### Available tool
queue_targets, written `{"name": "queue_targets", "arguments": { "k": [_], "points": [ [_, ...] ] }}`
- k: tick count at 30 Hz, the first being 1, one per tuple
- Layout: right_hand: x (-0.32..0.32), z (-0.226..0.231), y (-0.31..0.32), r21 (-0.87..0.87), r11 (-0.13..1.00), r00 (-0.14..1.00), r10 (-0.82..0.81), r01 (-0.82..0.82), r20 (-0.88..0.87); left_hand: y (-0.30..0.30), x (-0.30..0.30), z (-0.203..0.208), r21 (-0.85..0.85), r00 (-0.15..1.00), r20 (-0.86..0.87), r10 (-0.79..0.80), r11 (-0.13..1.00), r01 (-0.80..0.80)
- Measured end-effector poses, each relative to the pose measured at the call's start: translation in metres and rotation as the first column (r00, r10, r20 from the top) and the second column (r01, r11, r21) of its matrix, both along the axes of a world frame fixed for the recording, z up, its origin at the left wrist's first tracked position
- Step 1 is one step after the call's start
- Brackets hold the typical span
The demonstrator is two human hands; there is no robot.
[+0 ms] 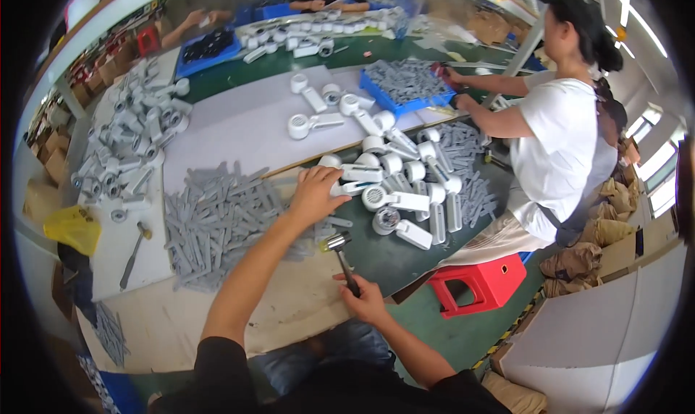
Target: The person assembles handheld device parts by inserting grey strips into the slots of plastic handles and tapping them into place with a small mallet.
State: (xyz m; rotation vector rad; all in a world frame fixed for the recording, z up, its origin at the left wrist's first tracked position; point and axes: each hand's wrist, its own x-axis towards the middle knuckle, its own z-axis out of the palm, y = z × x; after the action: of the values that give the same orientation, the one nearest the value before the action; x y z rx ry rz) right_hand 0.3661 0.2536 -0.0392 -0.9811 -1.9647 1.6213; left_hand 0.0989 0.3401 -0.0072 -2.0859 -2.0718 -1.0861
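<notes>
My left hand [313,194] reaches to the near edge of a pile of white handheld fans [402,200], each with a round head and a straight handle. Its fingers are closed over one white handheld fan [356,188], partly covering it. Lower down, my right hand [366,299] grips a hammer [350,275] by its dark handle. The hammer's shiny metal head points up and away, over the tan board. Left of my left forearm spreads a heap of flat grey strips [217,226].
A second hammer [133,258] and a yellow bag [72,229] lie at left, beside more white fans [130,142]. Grey parts fill a blue tray [391,108]. A co-worker in white [554,124] works at right, near a red stool [481,287]. Others sit across the table.
</notes>
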Motion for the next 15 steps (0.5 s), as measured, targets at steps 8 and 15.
{"name": "queue_targets", "arguments": {
  "k": [8, 15],
  "points": [
    [0.0, -0.005, -0.005, -0.043, 0.998, 0.995, 0.035, -0.039, -0.092, 0.05, -0.023, 0.008, -0.21, 0.995, -0.046, -0.094, 0.974, 0.082],
    [0.003, -0.013, 0.005, -0.069, 0.998, 0.985, 0.001, -0.013, -0.173, -0.052, -0.026, 0.089, 0.086, 0.97, 0.123, 0.208, 0.972, -0.219]
  ]
}}
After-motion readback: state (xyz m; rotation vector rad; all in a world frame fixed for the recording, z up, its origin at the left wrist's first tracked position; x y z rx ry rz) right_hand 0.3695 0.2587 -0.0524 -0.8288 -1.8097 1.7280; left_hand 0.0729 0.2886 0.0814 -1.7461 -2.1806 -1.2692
